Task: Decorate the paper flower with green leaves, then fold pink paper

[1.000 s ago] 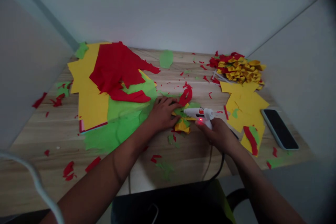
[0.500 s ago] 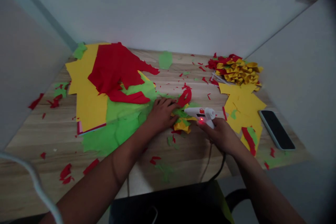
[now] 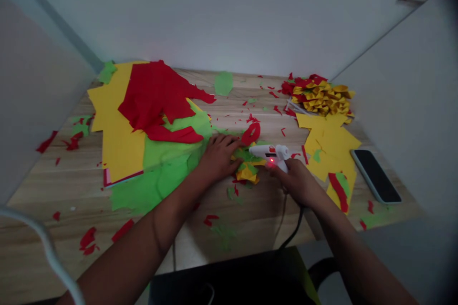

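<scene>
My left hand (image 3: 220, 156) rests palm down at the middle of the table. Its thumb and forefinger hold a piece of green paper (image 3: 244, 154) down between them. Crumpled yellow paper (image 3: 247, 173) lies just below the thumb, and a red paper loop (image 3: 251, 133) beyond the fingertips. My right hand (image 3: 295, 178) is closed round the handle of a white hot glue gun (image 3: 266, 152) with a lit red light. The gun's nozzle points left, at the green paper beside my left fingers; whether it touches is too dim to tell.
Large yellow (image 3: 123, 147), red (image 3: 157, 95) and green sheets (image 3: 153, 186) are piled at left. At back right lies a bunch of folded yellow paper (image 3: 324, 97). Yellow cutouts (image 3: 327, 138) and a phone (image 3: 377, 176) lie at right. The gun's cord (image 3: 295, 233) hangs over the front edge.
The glue gun has shifted very slightly left and up, and the view has moved a little. My left hand stays in place on the green paper.
</scene>
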`<move>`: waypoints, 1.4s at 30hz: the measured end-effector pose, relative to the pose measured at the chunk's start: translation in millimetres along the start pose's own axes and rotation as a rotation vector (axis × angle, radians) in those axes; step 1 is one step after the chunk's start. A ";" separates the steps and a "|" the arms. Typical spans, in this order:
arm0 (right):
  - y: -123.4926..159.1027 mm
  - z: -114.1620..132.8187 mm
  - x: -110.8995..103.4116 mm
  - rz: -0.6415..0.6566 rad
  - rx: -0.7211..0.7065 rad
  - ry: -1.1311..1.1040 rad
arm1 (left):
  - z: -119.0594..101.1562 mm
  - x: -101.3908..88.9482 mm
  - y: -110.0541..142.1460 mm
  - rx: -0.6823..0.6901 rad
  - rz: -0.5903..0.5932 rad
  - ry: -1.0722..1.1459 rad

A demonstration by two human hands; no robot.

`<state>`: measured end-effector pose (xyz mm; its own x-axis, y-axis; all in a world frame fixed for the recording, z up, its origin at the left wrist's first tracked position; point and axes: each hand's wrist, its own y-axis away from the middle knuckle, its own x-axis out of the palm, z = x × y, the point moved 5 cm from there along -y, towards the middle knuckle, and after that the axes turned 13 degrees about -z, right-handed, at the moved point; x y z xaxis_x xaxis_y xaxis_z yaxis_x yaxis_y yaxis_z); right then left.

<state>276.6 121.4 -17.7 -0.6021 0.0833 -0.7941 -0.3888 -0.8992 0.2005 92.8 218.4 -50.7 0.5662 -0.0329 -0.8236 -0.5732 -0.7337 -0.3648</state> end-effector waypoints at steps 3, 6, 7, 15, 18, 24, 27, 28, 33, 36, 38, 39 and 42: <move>-0.2 -0.5 -4.1 -0.013 0.010 -0.048 | 0.0 -0.5 -0.1 -0.007 0.005 -0.001; 2.8 -4.7 -11.2 -0.012 0.057 -0.145 | -0.1 -1.4 -0.2 -0.009 0.001 0.002; 4.5 -6.3 -13.3 -0.008 0.075 -0.183 | -0.8 -2.0 -0.2 0.001 -0.003 0.013; 17.3 -11.0 -11.5 0.043 0.122 -0.283 | -5.3 -3.2 2.7 0.059 -0.038 0.052; 18.4 -11.2 -12.4 0.029 0.110 -0.258 | -3.7 -1.7 2.6 0.047 -0.015 0.041; 18.8 -9.7 -9.1 0.059 0.113 -0.179 | -7.0 -6.4 0.2 0.035 -0.006 0.075; 16.2 -5.0 -5.1 0.049 0.060 -0.044 | -7.4 -4.9 0.6 0.032 0.009 0.063; 15.0 -3.3 -3.9 0.044 0.038 -0.013 | -7.1 -3.8 1.0 0.033 0.014 0.057; 12.1 -3.7 -2.5 0.005 0.008 0.044 | -5.7 -1.5 2.3 0.034 0.018 0.044; 13.0 -7.6 -2.5 0.034 0.018 0.065 | -5.8 -2.6 2.1 0.022 0.024 0.048; 13.2 -8.7 -3.1 0.047 0.015 0.084 | -5.9 -3.3 2.0 0.021 0.021 0.054; 12.9 -8.8 -3.5 0.048 0.012 0.092 | -5.8 -3.4 2.0 0.023 0.018 0.058; 12.2 -8.3 -3.7 0.059 0.012 0.091 | -5.1 -2.6 2.5 0.031 0.011 0.060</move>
<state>279.8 106.5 -17.0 -0.5587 -0.0091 -0.8293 -0.3633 -0.8962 0.2546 92.9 213.2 -47.2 0.5935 -0.0825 -0.8006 -0.5973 -0.7119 -0.3694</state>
